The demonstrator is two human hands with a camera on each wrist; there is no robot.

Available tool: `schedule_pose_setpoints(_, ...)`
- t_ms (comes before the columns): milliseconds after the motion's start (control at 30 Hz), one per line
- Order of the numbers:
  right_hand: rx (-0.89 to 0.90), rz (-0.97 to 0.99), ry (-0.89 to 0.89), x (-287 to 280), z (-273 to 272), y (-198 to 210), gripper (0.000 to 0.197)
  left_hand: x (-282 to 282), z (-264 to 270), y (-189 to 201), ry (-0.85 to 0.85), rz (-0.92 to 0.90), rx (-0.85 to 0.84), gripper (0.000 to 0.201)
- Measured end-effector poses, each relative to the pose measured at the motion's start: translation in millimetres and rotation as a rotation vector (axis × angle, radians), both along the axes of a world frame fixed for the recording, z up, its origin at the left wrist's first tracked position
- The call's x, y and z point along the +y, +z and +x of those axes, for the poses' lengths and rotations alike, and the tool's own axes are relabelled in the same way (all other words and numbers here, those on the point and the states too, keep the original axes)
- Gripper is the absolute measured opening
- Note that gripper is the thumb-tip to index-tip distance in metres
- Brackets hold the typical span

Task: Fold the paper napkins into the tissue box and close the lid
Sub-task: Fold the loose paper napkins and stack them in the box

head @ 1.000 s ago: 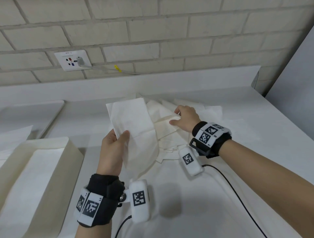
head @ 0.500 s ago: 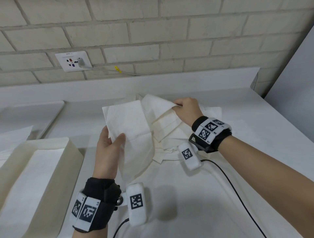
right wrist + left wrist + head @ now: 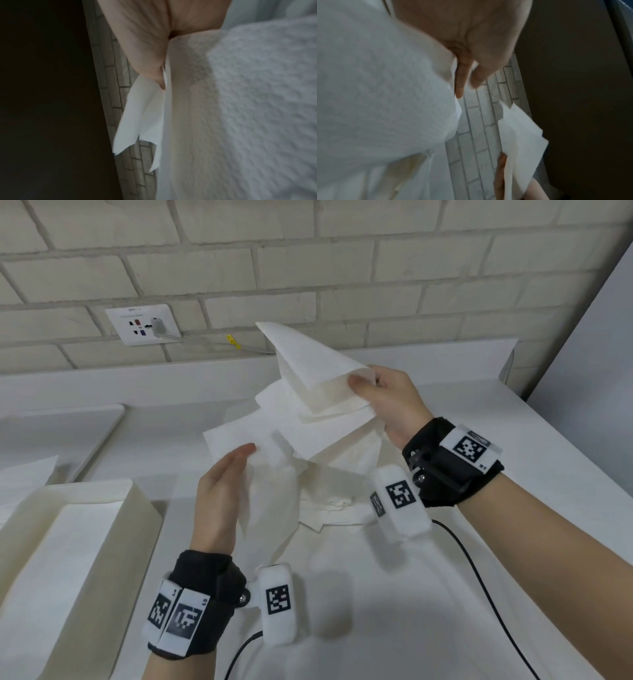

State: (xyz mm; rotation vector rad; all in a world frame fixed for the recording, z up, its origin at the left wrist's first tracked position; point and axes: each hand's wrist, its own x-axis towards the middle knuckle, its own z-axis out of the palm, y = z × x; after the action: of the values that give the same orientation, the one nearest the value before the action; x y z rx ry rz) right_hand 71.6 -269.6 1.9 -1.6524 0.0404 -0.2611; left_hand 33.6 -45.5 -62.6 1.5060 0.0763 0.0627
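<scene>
My left hand [image 3: 222, 491] holds one white napkin [image 3: 267, 474] upright over the table, thumb on the near side; the fingers look straight in the left wrist view, where this napkin [image 3: 376, 94] fills the left side. My right hand [image 3: 387, 402] pinches a folded napkin [image 3: 315, 371] by its corner and holds it raised above the loose napkin pile [image 3: 329, 494]; the right wrist view shows this napkin [image 3: 144, 115] hanging from the fingers. The open cream tissue box [image 3: 137, 508] stands at the lower left with white paper lying flat inside.
A brick wall with a socket [image 3: 144, 325] runs behind the white table [image 3: 376, 611]. A flat white tray [image 3: 68, 429] lies at the far left. A black cable [image 3: 479, 577] trails from my right wrist. A grey panel [image 3: 589, 354] borders the right.
My right hand has lifted a folded napkin off the pile, up and toward the wall. My left hand has tilted its napkin and shifted a little right.
</scene>
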Motion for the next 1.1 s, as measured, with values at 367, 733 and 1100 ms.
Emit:
schedule_pose_setpoints(367, -0.191, -0.189, 0.140, 32.5, -21.7, -23.1, 0.027, -32.6, -11.9, 22.2, -0.110, -0.156, 0.005, 0.018)
schedule_pose_setpoints(733, -0.281, -0.254, -0.052, 34.3, -20.8, -9.2, 0.021, -22.6, -15.3, 10.3, -0.074, 0.027, -0.007, 0.007)
schedule_pose_setpoints(1100, -0.192, -0.571, 0.322, 28.2, -33.9, -14.8, 0.042, -24.0, -18.2, 14.0, -0.106, -0.129, 0.083, 0.010)
